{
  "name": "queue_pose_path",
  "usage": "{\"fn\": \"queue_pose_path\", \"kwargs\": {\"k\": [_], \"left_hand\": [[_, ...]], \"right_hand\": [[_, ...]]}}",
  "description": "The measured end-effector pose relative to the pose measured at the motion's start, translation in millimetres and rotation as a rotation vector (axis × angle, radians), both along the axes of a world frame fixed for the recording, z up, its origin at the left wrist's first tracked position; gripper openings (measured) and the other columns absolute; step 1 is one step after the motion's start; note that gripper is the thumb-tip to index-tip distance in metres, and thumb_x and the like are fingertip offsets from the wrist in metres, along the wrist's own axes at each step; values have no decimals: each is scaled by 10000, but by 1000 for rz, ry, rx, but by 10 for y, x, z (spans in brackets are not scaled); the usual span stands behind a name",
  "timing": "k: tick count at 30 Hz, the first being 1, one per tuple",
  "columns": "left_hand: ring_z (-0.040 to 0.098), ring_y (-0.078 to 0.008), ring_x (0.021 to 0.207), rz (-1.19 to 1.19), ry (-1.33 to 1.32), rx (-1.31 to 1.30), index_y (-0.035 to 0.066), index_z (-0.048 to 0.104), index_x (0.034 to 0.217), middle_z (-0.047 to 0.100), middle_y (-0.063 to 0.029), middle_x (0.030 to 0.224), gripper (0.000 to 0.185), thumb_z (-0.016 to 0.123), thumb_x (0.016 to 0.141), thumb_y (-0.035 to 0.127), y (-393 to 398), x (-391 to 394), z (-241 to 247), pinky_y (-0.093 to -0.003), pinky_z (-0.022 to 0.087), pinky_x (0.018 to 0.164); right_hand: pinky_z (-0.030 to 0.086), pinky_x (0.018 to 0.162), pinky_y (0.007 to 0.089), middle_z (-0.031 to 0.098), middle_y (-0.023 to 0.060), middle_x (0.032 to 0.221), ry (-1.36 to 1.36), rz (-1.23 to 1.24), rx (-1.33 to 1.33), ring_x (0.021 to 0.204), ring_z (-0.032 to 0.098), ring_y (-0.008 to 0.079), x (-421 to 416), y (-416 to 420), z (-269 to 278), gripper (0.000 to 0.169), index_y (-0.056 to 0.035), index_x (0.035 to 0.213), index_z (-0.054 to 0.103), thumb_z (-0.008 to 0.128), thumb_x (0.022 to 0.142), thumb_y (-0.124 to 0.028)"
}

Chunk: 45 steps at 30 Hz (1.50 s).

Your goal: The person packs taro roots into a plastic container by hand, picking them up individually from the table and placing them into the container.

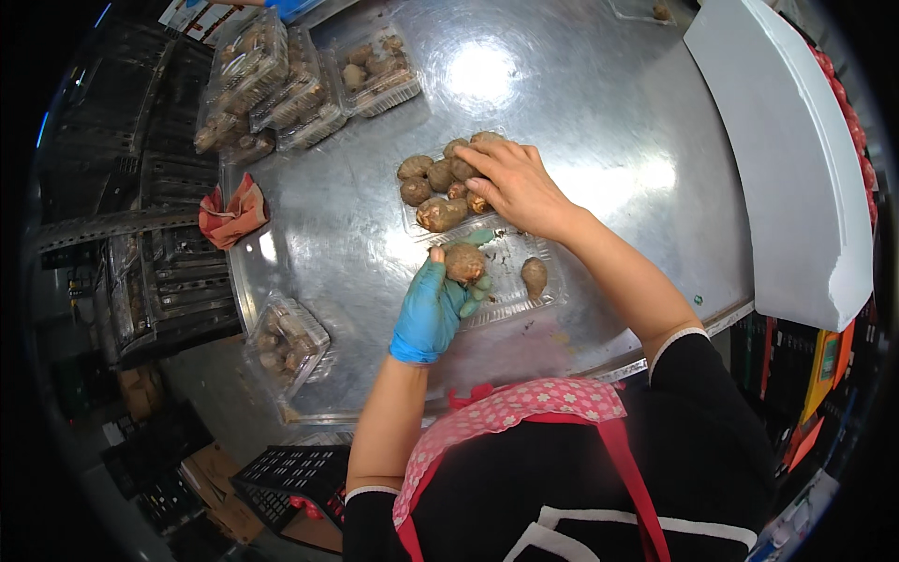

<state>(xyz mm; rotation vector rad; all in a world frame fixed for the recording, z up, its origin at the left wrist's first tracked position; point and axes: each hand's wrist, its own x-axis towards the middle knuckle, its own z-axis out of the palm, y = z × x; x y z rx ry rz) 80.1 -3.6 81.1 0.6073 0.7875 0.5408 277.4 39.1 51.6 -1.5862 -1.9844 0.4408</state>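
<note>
My left hand (432, 302) wears a blue glove with greenish fingers, and the bare thumb tip shows. It holds a round brown taro corm (465, 263) over the near part of a clear plastic clamshell box (502, 305). In that part, a single smaller corm (534, 277) lies to the right among crumbs of soil. My bare right hand (520, 179) reaches over several taro corms (441, 214) heaped in the far part of the box. Its thumb and fingers close about one corm (463, 169) there; the palm hides some of the heap.
Filled clear clamshell boxes (302, 91) are stacked at the metal table's (365, 232) far left. Another filled box (284, 344) sits at its near left corner. A red cloth (233, 213) lies on the left edge. A white panel (786, 175) stands at right. Another person's blue-gloved hand (291, 8) shows at the top.
</note>
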Motion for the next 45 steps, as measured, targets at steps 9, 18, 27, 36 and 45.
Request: {"fn": "queue_pose_path", "kwargs": {"k": [9, 18, 27, 36, 45], "left_hand": [[467, -82, 611, 111, -102, -80, 3, 451, 1232, 522, -23, 779, 687, 295, 907, 588, -13, -67, -65, -202, 360, 481], [521, -76, 596, 168, -112, -142, 92, 516, 1039, 561, 1, 772, 513, 350, 911, 560, -86, 3, 8, -177, 372, 431], [541, -89, 620, 210, 26, 18, 69, 536, 1016, 588, -38, 801, 479, 365, 931, 509, -199, 20, 69, -194, 384, 449], [543, -94, 621, 176, -210, -111, 55, 548, 977, 592, -40, 797, 487, 347, 941, 497, -248, -135, -6, -195, 378, 447], [544, -74, 621, 219, -97, -90, 67, 547, 964, 586, -23, 780, 465, 366, 937, 495, -284, -95, 100, -182, 376, 445]], "right_hand": [[300, 934, 399, 503, 118, 1219, 70, 43, 177, 1163, 416, 286, -58, -129, 129, 460, -102, 1263, 492, 525, 882, -357], [380, 845, 345, 610, 74, 1038, 544, 182, 111, 958, 532, 222, -360, -715, 205, 285, -96, 1033, 668, 692, 769, -201], [432, 812, 310, 645, 61, 950, 1011, -61, -219, 941, 558, 164, -508, -740, 123, 199, -38, 1001, 656, 629, 831, -137], [416, 791, 247, 580, 29, 1110, 1224, 77, -427, 1008, 524, 115, -487, -869, 168, 268, -51, 1067, 609, 640, 813, -133], [423, 776, 238, 567, 17, 1081, 1342, 98, -505, 971, 512, 94, -509, -871, 164, 277, -53, 1060, 582, 654, 800, -115]]}}
